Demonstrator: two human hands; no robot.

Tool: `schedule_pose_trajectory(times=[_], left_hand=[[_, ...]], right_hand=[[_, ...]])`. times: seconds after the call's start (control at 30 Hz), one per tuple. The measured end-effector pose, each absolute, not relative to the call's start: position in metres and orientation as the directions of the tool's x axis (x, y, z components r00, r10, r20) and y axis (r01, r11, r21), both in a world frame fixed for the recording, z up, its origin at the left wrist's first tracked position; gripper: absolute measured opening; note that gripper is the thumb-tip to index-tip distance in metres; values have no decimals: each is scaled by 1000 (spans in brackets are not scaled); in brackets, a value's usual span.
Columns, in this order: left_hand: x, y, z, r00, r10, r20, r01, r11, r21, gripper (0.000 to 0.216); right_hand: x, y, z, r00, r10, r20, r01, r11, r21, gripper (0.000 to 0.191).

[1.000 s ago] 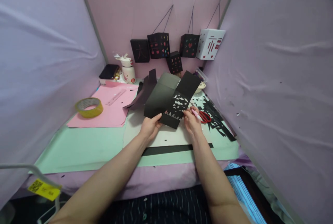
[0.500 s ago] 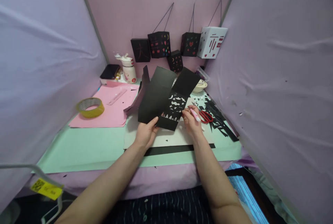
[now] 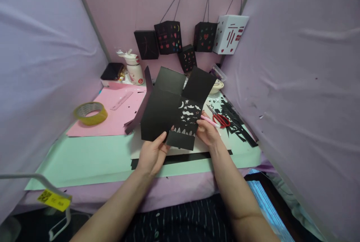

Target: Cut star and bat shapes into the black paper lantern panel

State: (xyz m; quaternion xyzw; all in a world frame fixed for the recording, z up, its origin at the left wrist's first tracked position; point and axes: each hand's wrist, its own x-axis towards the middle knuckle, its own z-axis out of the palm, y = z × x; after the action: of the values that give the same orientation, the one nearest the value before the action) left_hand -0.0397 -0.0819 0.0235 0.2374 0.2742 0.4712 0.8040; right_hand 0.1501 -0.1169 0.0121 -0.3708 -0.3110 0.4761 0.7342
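Between my hands a folded sheet of black card (image 3: 163, 107) is held up, tilted, above the table. One panel has cut-out shapes: a moon, stars, clouds and a row of pointed trees along the bottom. My left hand (image 3: 153, 154) pinches its lower edge, thumb in front. At the right edge, my right hand (image 3: 207, 131) grips the card and also keeps a slim pink-and-white pen-like tool (image 3: 210, 121) between its fingers. Under the card lies a pale board (image 3: 136, 148), partly hidden. Red-handled scissors (image 3: 221, 120) rest just right of my right hand.
Pink paper (image 3: 112, 125) with a clear ruler (image 3: 121, 100) and yellow tape roll (image 3: 90, 113) lies left. Black scraps (image 3: 236, 122) cover the right side. Behind stand a white bottle (image 3: 135, 70) and a bowl (image 3: 217, 86). Black box lanterns (image 3: 168, 37) and a white one (image 3: 230, 35) hang on the back wall.
The black card has turned more face-on and shifted slightly left and down in view, showing more of the cut-outs. The pen-like tool lies at a flatter angle. Both hands keep their hold.
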Motion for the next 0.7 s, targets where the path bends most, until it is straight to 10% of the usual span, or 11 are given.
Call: schedule_pose_trajectory(times=[0.7], left_hand=[[-41,-81,29,382,885,-264,-617,457,640,41]], right_hand=[[152,-116,8,408,908,96,-454,293,-842,27]])
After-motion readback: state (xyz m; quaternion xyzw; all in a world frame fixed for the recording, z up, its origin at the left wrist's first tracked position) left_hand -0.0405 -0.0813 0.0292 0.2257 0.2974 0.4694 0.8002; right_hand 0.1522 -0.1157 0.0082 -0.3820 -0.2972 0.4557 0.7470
